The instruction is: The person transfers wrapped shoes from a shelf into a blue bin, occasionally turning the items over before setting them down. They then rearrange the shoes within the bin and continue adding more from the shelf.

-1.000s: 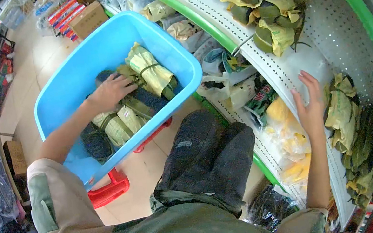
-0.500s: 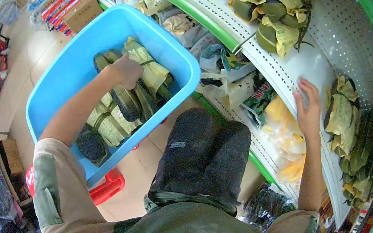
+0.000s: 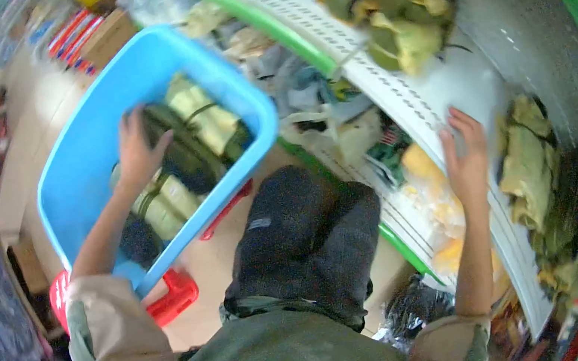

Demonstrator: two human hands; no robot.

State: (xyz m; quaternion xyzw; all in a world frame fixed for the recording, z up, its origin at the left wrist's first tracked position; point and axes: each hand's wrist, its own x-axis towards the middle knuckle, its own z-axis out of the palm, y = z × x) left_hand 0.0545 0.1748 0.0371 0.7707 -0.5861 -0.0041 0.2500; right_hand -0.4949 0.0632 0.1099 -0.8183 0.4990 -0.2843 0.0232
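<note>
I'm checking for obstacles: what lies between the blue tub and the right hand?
Bagged goods on the green-edged lower shelf lie between the blue tub and the right hand in the head view.

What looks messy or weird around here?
The crumpled bags on the lower shelf look messy, heaped every which way instead of lined up. In the blue tub, the leafy bundles lie roughly side by side. I can't see any spills or breaks, but the picture is blurry.
</note>
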